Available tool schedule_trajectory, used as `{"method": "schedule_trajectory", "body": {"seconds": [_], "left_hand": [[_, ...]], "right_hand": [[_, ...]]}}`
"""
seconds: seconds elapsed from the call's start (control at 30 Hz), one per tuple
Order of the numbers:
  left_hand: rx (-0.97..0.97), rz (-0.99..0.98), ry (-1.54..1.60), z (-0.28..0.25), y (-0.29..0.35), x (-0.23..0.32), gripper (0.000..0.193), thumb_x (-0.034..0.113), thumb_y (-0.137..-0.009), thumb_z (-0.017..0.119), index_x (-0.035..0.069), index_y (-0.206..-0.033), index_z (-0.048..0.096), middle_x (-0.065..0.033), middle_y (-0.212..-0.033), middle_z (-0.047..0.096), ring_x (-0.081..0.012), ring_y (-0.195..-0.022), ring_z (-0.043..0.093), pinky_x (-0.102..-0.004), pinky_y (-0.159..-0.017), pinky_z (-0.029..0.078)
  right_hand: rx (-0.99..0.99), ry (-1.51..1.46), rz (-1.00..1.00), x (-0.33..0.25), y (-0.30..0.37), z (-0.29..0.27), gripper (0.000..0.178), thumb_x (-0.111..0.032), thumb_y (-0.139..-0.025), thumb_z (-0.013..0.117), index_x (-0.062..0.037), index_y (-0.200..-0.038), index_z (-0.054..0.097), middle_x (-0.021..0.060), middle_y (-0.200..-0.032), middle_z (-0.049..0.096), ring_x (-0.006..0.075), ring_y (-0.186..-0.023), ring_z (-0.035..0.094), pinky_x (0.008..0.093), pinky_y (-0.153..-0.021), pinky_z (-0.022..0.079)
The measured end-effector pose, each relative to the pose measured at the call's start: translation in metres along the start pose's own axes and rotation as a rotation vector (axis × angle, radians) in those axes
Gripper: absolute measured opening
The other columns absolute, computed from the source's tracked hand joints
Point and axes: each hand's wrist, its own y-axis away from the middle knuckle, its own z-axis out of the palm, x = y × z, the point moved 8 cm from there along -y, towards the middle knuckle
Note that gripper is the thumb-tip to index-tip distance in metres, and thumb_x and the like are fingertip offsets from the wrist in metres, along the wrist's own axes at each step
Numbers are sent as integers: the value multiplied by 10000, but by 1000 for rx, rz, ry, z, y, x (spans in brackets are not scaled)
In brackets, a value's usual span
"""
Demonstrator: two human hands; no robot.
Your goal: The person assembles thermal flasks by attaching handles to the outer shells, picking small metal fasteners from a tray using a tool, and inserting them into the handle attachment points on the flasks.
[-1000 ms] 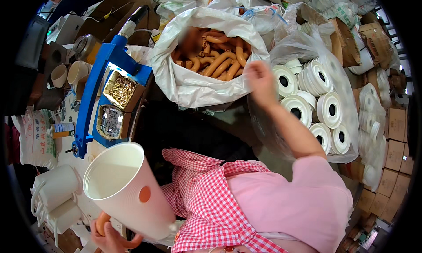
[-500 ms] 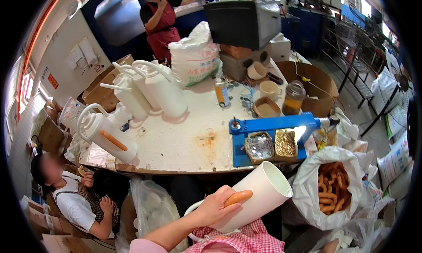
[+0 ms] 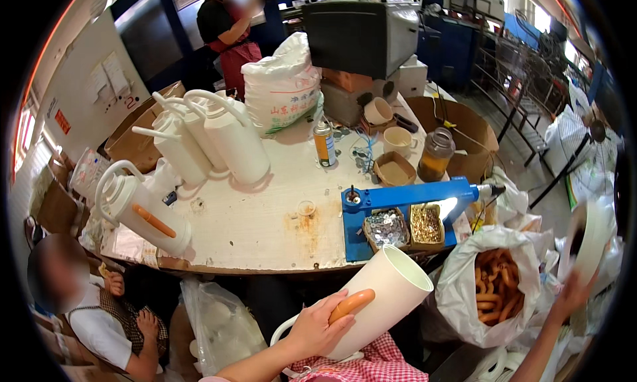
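Note:
My left hand (image 3: 320,325) is closed around a white jug body (image 3: 381,299) that lies tilted over my lap, its open end toward the upper right. An orange handle (image 3: 352,305) is fixed on the jug's side, under my fingers. A curved white handle loop (image 3: 284,329) shows at the jug's lower end. Out at the far right, my right hand (image 3: 576,294) grips a white curved part (image 3: 587,242) with a dark opening; motion blurs it. Between the two hands stands a white sack (image 3: 458,309) full of curved orange handles (image 3: 497,286).
A blue press tool (image 3: 405,196) with small boxes of metal parts (image 3: 387,228) sits at the table's front right. Several finished white jugs (image 3: 235,143) stand left. A spray can (image 3: 324,143) and jar (image 3: 436,155) are farther back. A seated person (image 3: 99,315) is at left.
My right hand has come into view at the far right with the white curved part. The left hand still holds the jug. The standing person at the back has turned and moved.

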Motion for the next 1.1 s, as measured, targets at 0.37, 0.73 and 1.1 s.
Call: {"method": "schedule_trajectory", "body": {"seconds": [0.37, 0.73, 1.1], "left_hand": [[8, -115, 160, 1, 11, -16, 507, 214, -889, 752, 21, -1323, 575, -193, -1346, 627, -354, -1134, 670, -377, -970, 530], [247, -109, 395, -15, 33, -36, 405, 53, -791, 771, -25, -1174, 662, -262, -1325, 632, -325, -1206, 653, -373, -1016, 492], [174, 46, 163, -16, 34, -18, 403, 94, -815, 762, -4, -1191, 656, -242, -1356, 619, -345, -1126, 688, -363, -974, 516]], "right_hand": [[-125, -1385, -568, -521, -103, 162, 370, -232, -822, 786, -2, -1101, 707, 106, -928, 725, 201, -828, 641, 334, -683, 518], [-944, -1048, -467, -380, 91, 183, 606, -249, -634, 928, -35, -1159, 715, 99, -1005, 593, 247, -913, 589, 343, -811, 475], [-1143, -980, -468, -373, 117, 172, 650, -278, -665, 912, -51, -1237, 703, 86, -949, 541, 233, -874, 561, 334, -772, 461]]}}
